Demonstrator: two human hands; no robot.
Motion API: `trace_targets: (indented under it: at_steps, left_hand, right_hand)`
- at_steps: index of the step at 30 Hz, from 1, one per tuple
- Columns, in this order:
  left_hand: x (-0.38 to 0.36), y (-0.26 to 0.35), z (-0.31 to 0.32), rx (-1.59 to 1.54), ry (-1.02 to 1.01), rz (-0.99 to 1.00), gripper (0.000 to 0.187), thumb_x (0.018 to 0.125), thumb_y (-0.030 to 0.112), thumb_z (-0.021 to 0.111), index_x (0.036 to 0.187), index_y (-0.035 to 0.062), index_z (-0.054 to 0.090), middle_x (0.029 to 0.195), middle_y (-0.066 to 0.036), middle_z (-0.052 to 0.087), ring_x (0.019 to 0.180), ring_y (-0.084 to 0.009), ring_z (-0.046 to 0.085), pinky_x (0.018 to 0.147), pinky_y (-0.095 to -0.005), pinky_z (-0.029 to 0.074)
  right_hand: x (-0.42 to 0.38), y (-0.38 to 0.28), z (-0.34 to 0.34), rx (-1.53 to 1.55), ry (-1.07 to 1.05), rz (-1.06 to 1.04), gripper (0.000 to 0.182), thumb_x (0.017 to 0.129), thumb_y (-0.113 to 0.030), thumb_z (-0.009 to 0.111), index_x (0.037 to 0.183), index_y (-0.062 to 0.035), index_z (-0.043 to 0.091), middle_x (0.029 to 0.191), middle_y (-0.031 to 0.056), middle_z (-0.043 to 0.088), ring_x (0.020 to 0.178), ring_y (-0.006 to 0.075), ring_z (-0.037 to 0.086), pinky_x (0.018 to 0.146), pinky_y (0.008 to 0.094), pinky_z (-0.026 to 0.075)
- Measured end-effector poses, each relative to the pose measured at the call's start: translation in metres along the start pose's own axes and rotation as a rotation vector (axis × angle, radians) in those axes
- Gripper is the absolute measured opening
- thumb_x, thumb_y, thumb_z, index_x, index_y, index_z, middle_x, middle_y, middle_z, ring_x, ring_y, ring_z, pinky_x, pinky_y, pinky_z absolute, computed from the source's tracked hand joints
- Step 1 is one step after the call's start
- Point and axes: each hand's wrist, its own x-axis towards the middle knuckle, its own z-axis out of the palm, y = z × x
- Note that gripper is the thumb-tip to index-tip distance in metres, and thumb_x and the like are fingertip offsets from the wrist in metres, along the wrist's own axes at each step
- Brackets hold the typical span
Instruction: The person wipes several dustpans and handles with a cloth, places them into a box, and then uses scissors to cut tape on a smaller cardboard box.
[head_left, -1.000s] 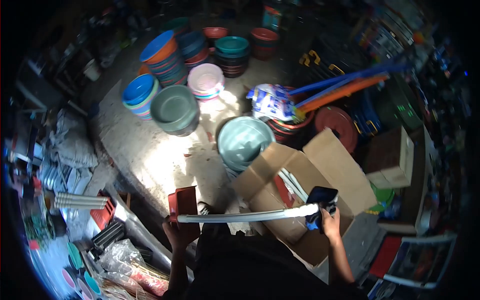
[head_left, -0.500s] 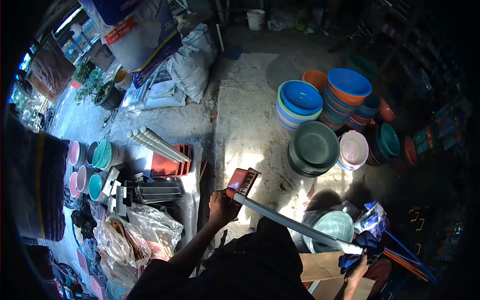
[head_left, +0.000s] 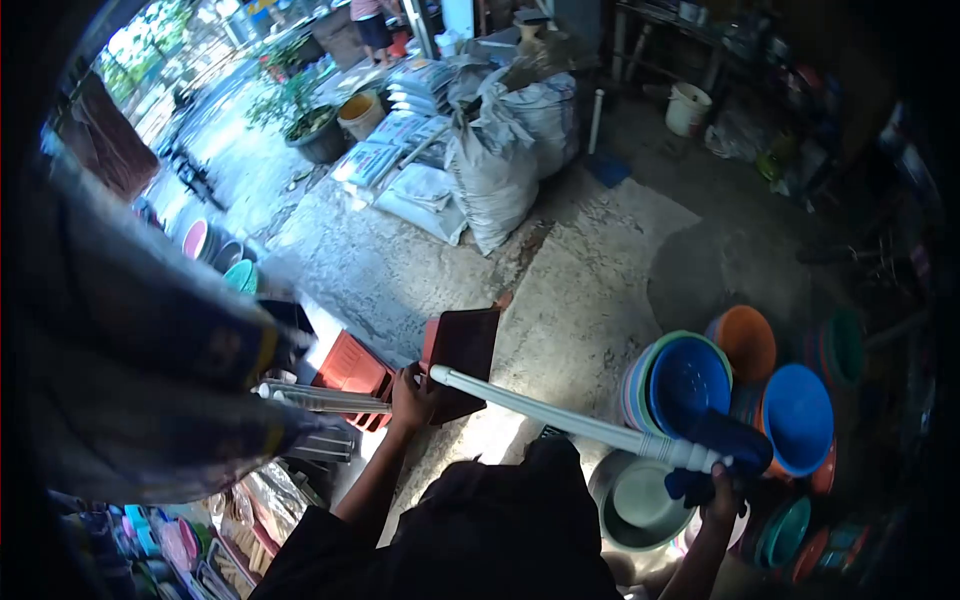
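I see the white tube slope lengthwise down rightward, right hand clamping its lower end, left hand the red dustpan.

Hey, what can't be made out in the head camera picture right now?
- Head view: the far person, upper body cut off by the top edge.
- Head view: printing on the foreground packaging, blurred.
- Head view: what the dark blue item is; dark, partly covered by the right hand and white tube.
- Head view: contents of the white sack, hidden by its sides.
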Motion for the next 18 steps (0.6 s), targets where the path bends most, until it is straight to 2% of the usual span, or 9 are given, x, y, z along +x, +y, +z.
trace_targets:
  at_steps: [2,3,8,12,14,15,16,17,18]
  left_hand:
    - [0.025,0.015,-0.014,-0.068,0.005,-0.225,0.057,0.067,0.022,0.080,0.112,-0.0026,0.057,0.104,-0.019,0.062,0.100,-0.0348,0.059,0.087,-0.0414,0.047]
    - [0.035,0.013,-0.017,-0.087,-0.005,-0.265,0.057,0.067,0.022,0.081,0.112,-0.0026,0.057,0.106,-0.019,0.062,0.099,-0.0339,0.060,0.087,-0.0406,0.047]
    - [0.052,-0.029,-0.005,-0.231,0.097,-0.566,0.062,0.066,0.027,0.081,0.116,-0.0017,0.058,0.106,-0.019,0.063,0.099,-0.0307,0.061,0.087,-0.0381,0.048]
    - [0.069,-0.049,0.007,-0.318,0.253,-0.732,0.060,0.070,0.026,0.080,0.118,-0.0020,0.058,0.108,-0.017,0.063,0.093,-0.0250,0.062,0.083,-0.0368,0.050]
    - [0.086,-0.038,0.004,-0.598,0.413,-0.796,0.054,0.073,0.021,0.078,0.118,-0.0030,0.058,0.111,-0.015,0.063,0.095,-0.0206,0.061,0.083,-0.0349,0.050]
    - [0.089,-0.042,0.007,-0.598,0.474,-0.808,0.057,0.076,0.017,0.075,0.124,-0.0041,0.054,0.115,-0.014,0.062,0.097,-0.0193,0.060,0.084,-0.0343,0.050]
    - [0.095,-0.038,0.005,-0.608,0.539,-0.825,0.057,0.076,0.017,0.075,0.124,-0.0041,0.054,0.115,-0.014,0.062,0.097,-0.0193,0.060,0.084,-0.0343,0.050]
    - [0.100,-0.032,0.001,-0.643,0.577,-0.895,0.064,0.079,0.016,0.074,0.132,-0.0051,0.045,0.117,-0.015,0.061,0.103,-0.0209,0.060,0.088,-0.0334,0.050]
    - [0.104,-0.027,-0.007,-0.678,0.611,-0.966,0.072,0.082,0.015,0.074,0.140,-0.0062,0.036,0.119,-0.016,0.061,0.109,-0.0225,0.060,0.092,-0.0325,0.049]
  right_hand:
    - [0.065,-0.074,0.086,-0.084,-0.180,-0.008,0.043,0.083,-0.010,0.065,0.123,-0.0024,0.052,0.112,0.0086,0.058,0.104,0.0209,0.057,0.094,0.0348,0.044]
    - [0.097,-0.098,0.122,-0.101,-0.238,0.005,0.043,0.083,-0.010,0.065,0.123,-0.0024,0.052,0.112,0.0086,0.058,0.104,0.0209,0.057,0.094,0.0348,0.044]
    - [0.219,-0.151,0.307,-0.085,-0.741,-0.414,0.040,0.081,-0.013,0.065,0.117,0.0031,0.056,0.112,0.0142,0.061,0.106,0.0233,0.059,0.091,0.0352,0.047]
    - [0.256,-0.149,0.449,-0.077,-0.940,-0.487,0.046,0.080,-0.011,0.065,0.121,0.0044,0.054,0.112,0.0154,0.062,0.105,0.0248,0.060,0.092,0.0354,0.046]
    - [0.266,-0.149,0.513,-0.159,-1.239,-0.557,0.047,0.085,-0.012,0.064,0.128,0.0021,0.050,0.122,0.0118,0.057,0.114,0.0247,0.054,0.101,0.0380,0.040]
    - [0.254,-0.167,0.556,-0.183,-1.403,-0.604,0.042,0.084,-0.014,0.065,0.121,0.0023,0.054,0.121,0.0127,0.057,0.112,0.0244,0.055,0.099,0.0367,0.041]
    - [0.242,-0.174,0.586,-0.193,-1.482,-0.447,0.039,0.082,-0.016,0.067,0.114,0.0027,0.056,0.119,0.0155,0.058,0.111,0.0241,0.055,0.097,0.0365,0.042]
    - [0.243,-0.170,0.632,-0.059,-1.648,-0.958,0.034,0.081,-0.015,0.067,0.108,0.0031,0.058,0.115,0.0176,0.060,0.109,0.0243,0.057,0.096,0.0364,0.042]
    - [0.229,-0.168,0.659,-0.060,-1.779,-0.781,0.031,0.081,-0.014,0.066,0.105,0.0035,0.060,0.113,0.0180,0.061,0.107,0.0249,0.058,0.094,0.0363,0.044]
